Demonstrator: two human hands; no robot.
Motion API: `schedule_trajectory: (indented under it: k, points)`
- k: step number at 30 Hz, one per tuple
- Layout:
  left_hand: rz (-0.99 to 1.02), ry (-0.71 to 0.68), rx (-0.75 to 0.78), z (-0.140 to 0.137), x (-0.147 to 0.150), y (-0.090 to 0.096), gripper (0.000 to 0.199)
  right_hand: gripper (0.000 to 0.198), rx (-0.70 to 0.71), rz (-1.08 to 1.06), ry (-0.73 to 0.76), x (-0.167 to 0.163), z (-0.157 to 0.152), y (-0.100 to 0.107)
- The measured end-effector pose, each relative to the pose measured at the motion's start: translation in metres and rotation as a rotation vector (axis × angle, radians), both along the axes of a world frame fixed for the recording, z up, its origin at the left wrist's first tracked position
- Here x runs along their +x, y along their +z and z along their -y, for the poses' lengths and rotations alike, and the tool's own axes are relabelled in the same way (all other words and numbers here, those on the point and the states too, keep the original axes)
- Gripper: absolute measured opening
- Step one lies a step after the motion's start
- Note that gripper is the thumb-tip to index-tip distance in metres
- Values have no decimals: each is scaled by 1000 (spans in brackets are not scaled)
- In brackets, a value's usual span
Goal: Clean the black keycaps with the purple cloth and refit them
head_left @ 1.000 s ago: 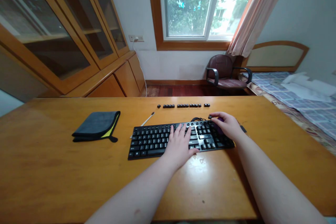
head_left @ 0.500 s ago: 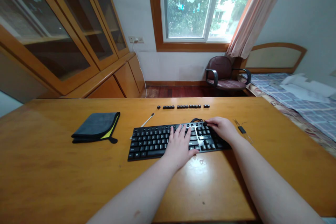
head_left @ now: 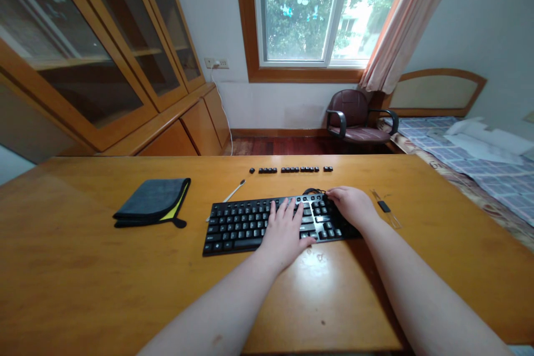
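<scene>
A black keyboard point(head_left: 242, 226) lies on the wooden desk in front of me. My left hand point(head_left: 283, 233) rests on its middle with the fingers spread over the keys and the thumb by the front edge. At the keyboard's upper right, the fingers of my right hand point(head_left: 350, 206) are closed together; whatever they pinch is hidden. That hand also covers part of the keys at the right end. Black keycaps point(head_left: 290, 169) stand in a row of small groups behind the keyboard. To the right of my right hand lies a wire keycap puller point(head_left: 383, 207) with a black middle.
A folded grey cloth point(head_left: 152, 200) with a yellow inside lies left of the keyboard. A thin white brush point(head_left: 234, 191) sticks out behind its left end, and a coiled black cable point(head_left: 312, 191) sits behind it. Beyond the desk point(head_left: 104, 289) stands an armchair point(head_left: 354, 117).
My right hand has shifted slightly left along the keyboard's upper right edge, its fingers still closed. The left hand has stayed flat in place.
</scene>
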State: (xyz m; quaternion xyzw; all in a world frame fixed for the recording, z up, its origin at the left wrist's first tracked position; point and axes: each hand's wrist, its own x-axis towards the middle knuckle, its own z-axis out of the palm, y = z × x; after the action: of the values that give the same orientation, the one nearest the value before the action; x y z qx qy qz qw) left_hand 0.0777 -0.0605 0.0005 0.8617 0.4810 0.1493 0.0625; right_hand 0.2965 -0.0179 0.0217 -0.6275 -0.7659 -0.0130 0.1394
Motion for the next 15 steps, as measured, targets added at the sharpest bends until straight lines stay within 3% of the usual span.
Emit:
schedule_trajectory:
  k: [7,15]
  points:
    - [1,-2,7,-1,0,-1,80,21,5,-154,27,7,-4,-9]
    - [-1,-3,21,-1,-1,-3,81,24,31,-18,72,3,-1,-5]
